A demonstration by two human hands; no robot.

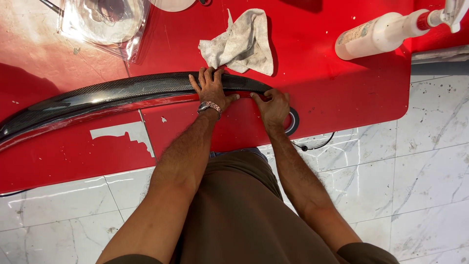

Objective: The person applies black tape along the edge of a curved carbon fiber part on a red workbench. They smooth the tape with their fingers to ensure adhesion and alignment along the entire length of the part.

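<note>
Red table over white marble floor. Long curved carbon-fibre strip lying across table from left edge to centre, red tape along its near edge. Clear plastic bag at top left; white spray bottle with pale label, lying top right; crumpled grey cloth just behind strip. Left hand flat, fingers spread, pressing strip; right hand pinching tape end beside dark tape roll
</note>
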